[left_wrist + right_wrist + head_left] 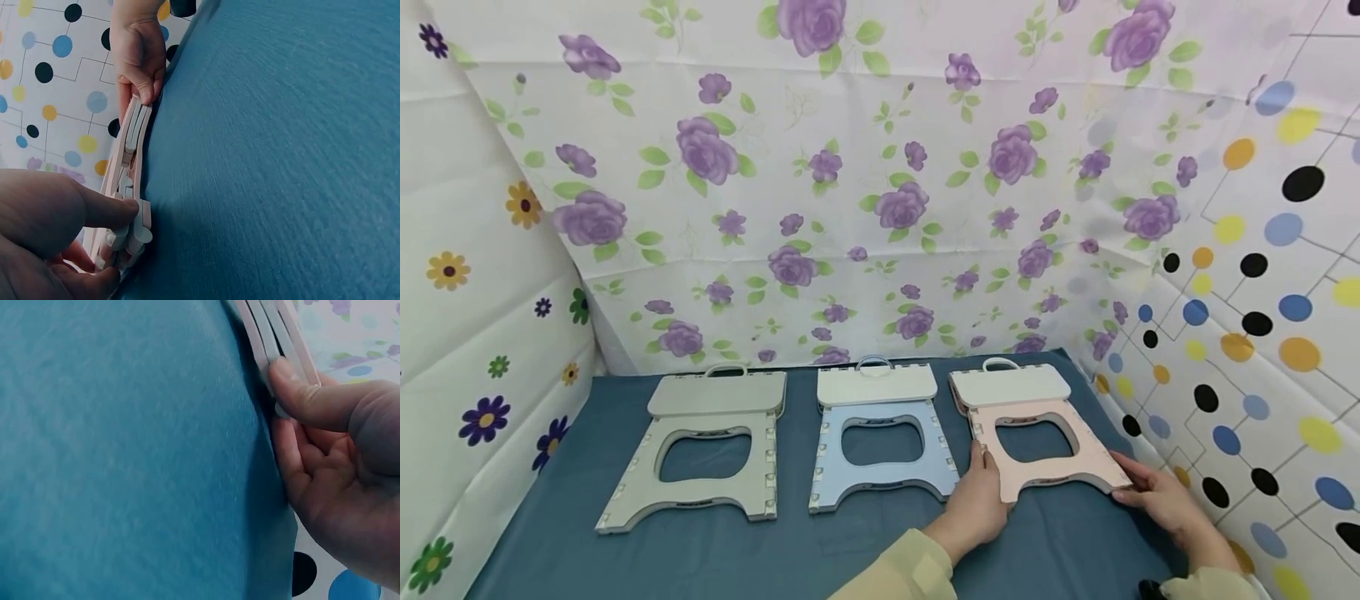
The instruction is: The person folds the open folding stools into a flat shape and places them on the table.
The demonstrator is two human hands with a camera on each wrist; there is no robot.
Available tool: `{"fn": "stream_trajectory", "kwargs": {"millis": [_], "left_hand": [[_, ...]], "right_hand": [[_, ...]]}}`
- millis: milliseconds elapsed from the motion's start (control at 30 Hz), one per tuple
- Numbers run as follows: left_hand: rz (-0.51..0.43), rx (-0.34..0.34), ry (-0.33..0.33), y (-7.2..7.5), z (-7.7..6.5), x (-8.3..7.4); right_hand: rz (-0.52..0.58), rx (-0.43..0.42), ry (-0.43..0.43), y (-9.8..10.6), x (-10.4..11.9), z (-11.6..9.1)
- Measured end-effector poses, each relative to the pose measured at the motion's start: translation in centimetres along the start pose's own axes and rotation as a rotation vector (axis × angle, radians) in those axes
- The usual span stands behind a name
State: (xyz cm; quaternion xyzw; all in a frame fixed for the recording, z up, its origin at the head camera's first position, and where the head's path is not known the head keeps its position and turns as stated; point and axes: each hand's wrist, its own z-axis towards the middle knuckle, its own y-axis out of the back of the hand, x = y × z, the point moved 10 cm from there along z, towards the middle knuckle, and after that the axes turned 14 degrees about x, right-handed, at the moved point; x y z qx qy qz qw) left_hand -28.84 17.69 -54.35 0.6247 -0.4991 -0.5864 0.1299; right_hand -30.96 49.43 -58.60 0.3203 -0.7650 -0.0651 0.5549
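Note:
A folded pink step stool (1037, 472) with a white top lies flat on the right of the blue-green cloth. My left hand (977, 504) grips the lower end of its left leg. At the lower right corner, my right hand (1165, 500) pinches the other leg. In the left wrist view, the thumb and fingers (128, 211) close around the stool's layered edge. The right wrist view shows the thumb (290, 384) on the edge, with the fingers below partly hidden. Just left of my left hand lies a folded blue step stool (883, 477).
A folded grey-green step stool (700, 492) lies farther left on the cloth (700, 567). Flowered sheeting (865, 167) hangs behind, and dotted sheeting (1262, 350) stands close to my right hand. A small dark object (1150, 589) sits by the right sleeve.

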Motion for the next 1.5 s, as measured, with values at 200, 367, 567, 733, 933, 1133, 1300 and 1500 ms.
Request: {"fn": "stream_trajectory", "kwargs": {"millis": [200, 367, 567, 733, 933, 1133, 1300, 1500], "left_hand": [[0.088, -0.019, -0.013, 0.4, -0.4, -0.4], [0.126, -0.032, -0.024, 0.7, -0.2, -0.3], [0.118, -0.035, -0.026, 1.0, 0.2, 0.0], [0.090, -0.014, -0.063, 1.4, -0.1, 0.1], [0.041, 0.046, -0.111, 1.5, -0.6, 0.0], [0.039, 0.082, -0.215, 2.3, -2.1, -0.3], [0.021, 0.048, -0.348, 4.5, -4.9, 0.7], [-0.025, 0.040, -0.412, 7.8, -8.8, 4.3]], "right_hand": [[-0.065, -0.125, -0.089, 0.4, -0.9, 0.4], [-0.084, -0.210, -0.110, 0.6, -0.5, 0.7], [-0.090, -0.221, -0.106, 0.4, 0.2, 1.0], [-0.098, -0.230, -0.104, 0.7, 0.3, 1.1], [-0.096, -0.220, -0.105, 1.2, 0.1, 0.9], [-0.128, -0.177, -0.131, 1.2, 0.4, 0.4], [-0.180, -0.143, -0.122, 0.9, 1.5, 0.4], [-0.342, -0.097, -0.156, 0.3, 3.8, 0.4]]}}
